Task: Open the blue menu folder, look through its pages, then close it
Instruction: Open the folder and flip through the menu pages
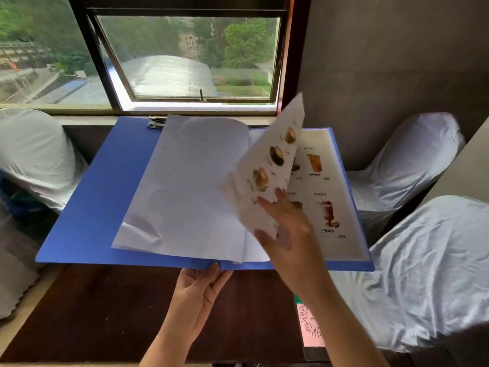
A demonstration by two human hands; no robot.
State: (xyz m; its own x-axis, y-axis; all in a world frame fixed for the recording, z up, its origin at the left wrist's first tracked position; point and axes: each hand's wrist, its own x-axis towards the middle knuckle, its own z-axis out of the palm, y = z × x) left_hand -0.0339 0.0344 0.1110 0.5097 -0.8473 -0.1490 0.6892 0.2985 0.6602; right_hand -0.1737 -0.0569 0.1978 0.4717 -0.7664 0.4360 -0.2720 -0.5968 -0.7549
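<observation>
Open blue menu folder [87, 197] rests above left hand [197, 292]'s grip at its near edge.

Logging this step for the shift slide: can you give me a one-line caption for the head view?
Left hand steadies the open blue plastic menu folder while the right hand turns a white drinks page.

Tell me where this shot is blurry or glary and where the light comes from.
Head view: daylight from the window lights the scene; the right hand and the lifted page are motion-blurred, the blank pages look washed out, and the wide lens bends the window frame.
</observation>
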